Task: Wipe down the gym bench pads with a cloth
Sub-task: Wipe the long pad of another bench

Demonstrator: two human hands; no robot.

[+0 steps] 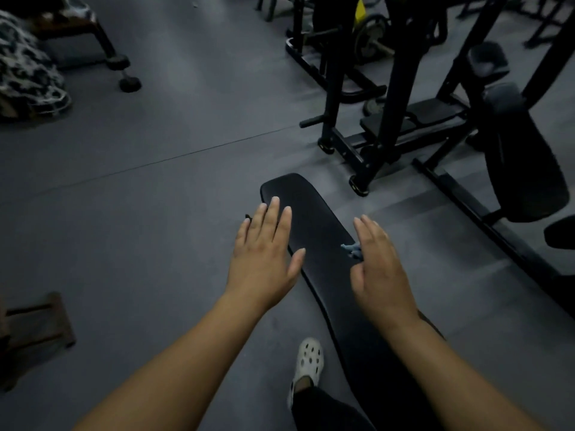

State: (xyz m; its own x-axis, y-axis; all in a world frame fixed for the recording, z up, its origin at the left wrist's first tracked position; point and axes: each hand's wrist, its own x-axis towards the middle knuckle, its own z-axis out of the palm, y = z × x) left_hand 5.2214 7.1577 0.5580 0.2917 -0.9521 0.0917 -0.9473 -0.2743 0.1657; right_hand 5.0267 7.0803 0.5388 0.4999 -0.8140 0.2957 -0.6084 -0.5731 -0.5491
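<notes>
A dim gym, seen from above by the person doing the work. A long black bench pad (314, 225) runs from the bottom centre up and to the left, over a grey rubber floor (149, 144).

The left hand (264, 253) is spread flat at the pad's left edge, fingers (273, 213) straight and slightly apart, holding nothing; whether they touch the pad is unclear.

The right hand (379, 269) is at the pad's right edge, blurred, fingers straight and close together, thumb bent inward. A small blue cloth (352, 250) pokes out between thumb and forefinger, held there above the pad's right side.

Below the hands, a white perforated clog (308, 359) stands on the floor just left of the pad.

To the right stand a black steel rack (333, 88) with small yellow marks on its feet, too small to read, a weight plate (370, 38) and a second padded bench (522, 157). A dumbbell (124, 73) lies at the upper left.
</notes>
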